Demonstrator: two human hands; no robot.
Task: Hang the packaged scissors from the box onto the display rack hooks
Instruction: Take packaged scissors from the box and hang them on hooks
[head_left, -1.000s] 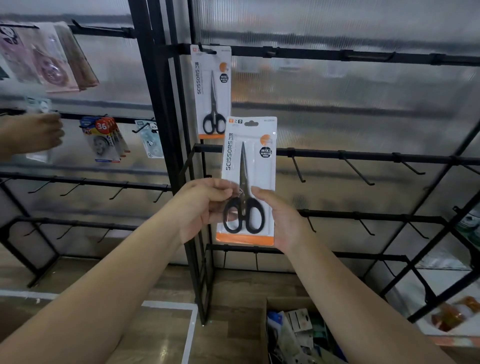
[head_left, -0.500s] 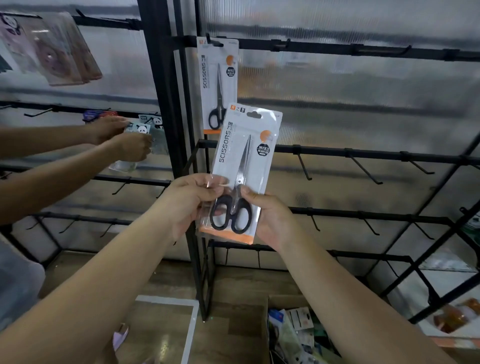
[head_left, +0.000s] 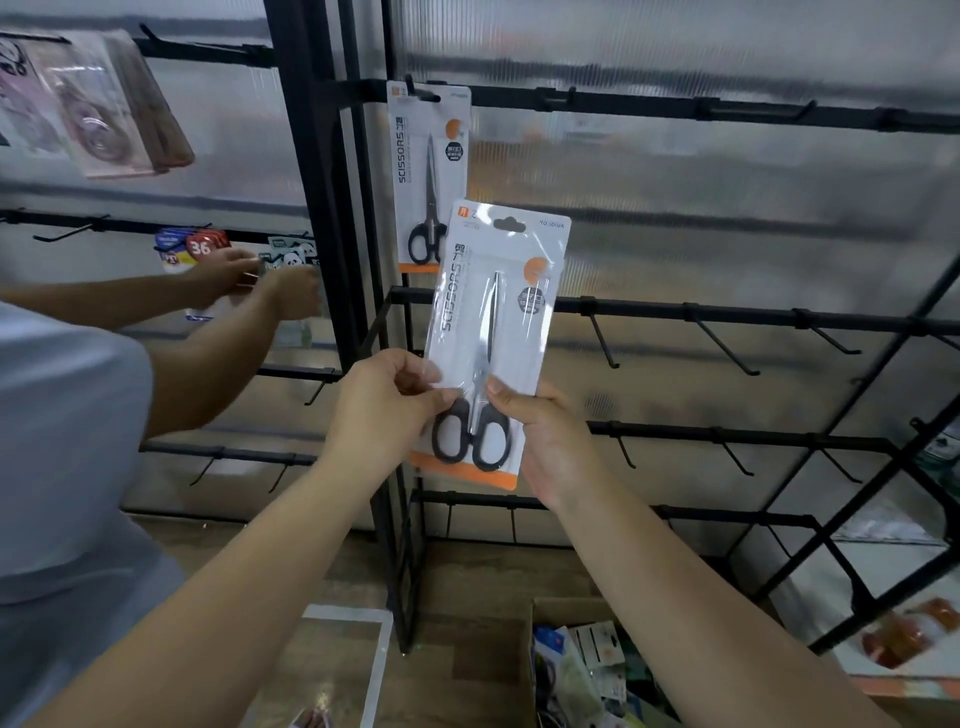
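Observation:
I hold a packaged pair of black-handled scissors (head_left: 498, 332) upright in front of the black display rack (head_left: 675, 312), tilted slightly to the right. My left hand (head_left: 384, 410) pinches its left edge near the handles. My right hand (head_left: 550, 441) grips its lower right side, thumb on the front. Its hang hole at the top sits below the top rail. A second scissors pack (head_left: 428, 176) hangs from a hook (head_left: 423, 93) on the top rail, just behind and above the held pack. The cardboard box (head_left: 582, 670) with more packs stands on the floor below.
Several bare hooks (head_left: 727, 348) stick out from the rails to the right. Another person (head_left: 67, 441) stands at my left, both hands at small packs (head_left: 192, 249) on the neighbouring rack. Pink packs (head_left: 93, 104) hang at upper left. Wooden floor with white tape lies below.
The held pack has tilted to the right and risen a little toward the hanging pack. The other person has leaned in at the left, reaching both hands to the neighbouring rack.

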